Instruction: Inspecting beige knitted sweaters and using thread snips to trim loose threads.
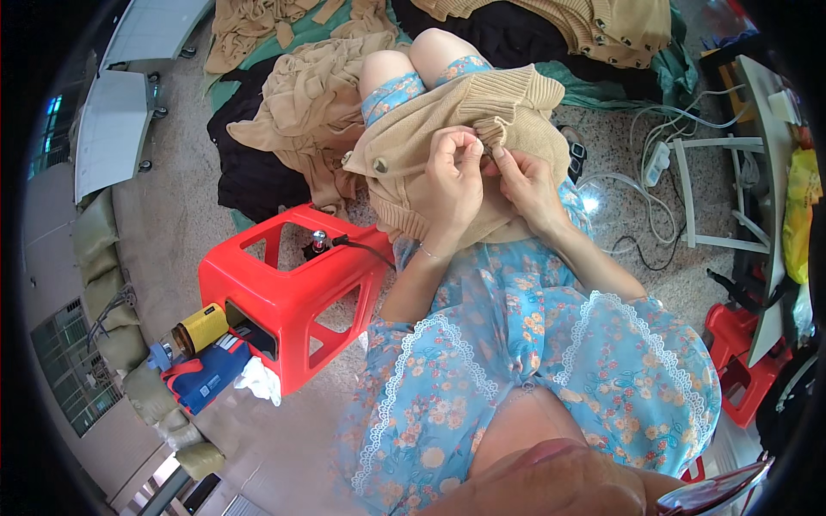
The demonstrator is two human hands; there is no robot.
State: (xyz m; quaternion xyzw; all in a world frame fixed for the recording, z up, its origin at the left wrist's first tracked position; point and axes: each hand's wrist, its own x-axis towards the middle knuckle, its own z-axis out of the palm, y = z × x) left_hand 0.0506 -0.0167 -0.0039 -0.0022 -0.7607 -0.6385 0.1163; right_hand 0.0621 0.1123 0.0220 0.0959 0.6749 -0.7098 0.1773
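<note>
A tan knit cardigan [413,146] with a dark round button [379,164] lies across my lap. My left hand [456,176] is closed, thumb and forefinger pinched at a small ribbed edge [491,131] of the knit. Close beside it, my right hand [532,191] pinches the same edge with thumb and fingers. The fingertips of both hands nearly meet there. Whether anything thin, such as thread, is between them is too small to tell.
On my left stands a red plastic stool [284,284] with a pouch holding a yellow spool [200,329] and a blue packet [206,378]. Piled tan knits [318,103] lie ahead on dark and green cloth. Cables and a power strip [656,163] are on the right floor.
</note>
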